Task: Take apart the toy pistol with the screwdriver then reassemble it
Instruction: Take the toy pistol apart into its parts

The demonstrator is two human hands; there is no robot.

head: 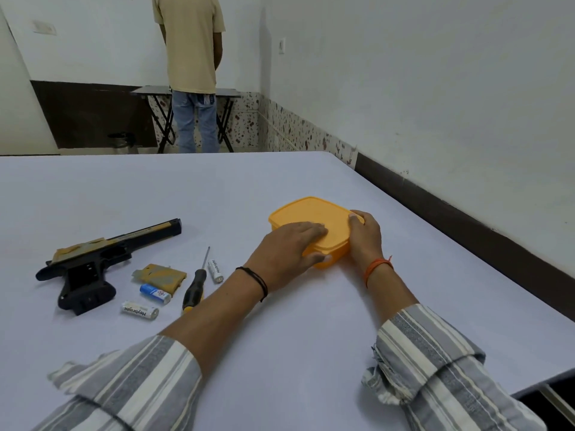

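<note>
The toy pistol (102, 259) lies on its side near the left edge of the table (280, 353), barrel toward the far edge, its grip open and showing an empty battery bay. Just right of the grip lies a tan cover piece (160, 275), with a blue-and-white battery (155, 293) touching its near edge and a white battery (140, 310) nearer still. The screwdriver (196, 284) lies just beside these, tip pointing away, and a third battery (215, 270) rests close to its shaft.

Neither hand is on the pistol. Well to the right, toward the table's middle, the left hand (289, 251) presses flat on the lid of a yellow plastic box (311, 222), fingers straight and together, thumb against the near wall. The right hand (365, 234) grips the box's right corner, fingers curled round the rim.

The disassembly seems partly done, the battery cover off and cells out. The hands appear to be opening or closing the box, likely for small parts. Next, one hand would need to take up the screwdriver while the other steadies the pistol.

A person in a beige shirt (191, 42) stands beyond the far edge.
</note>
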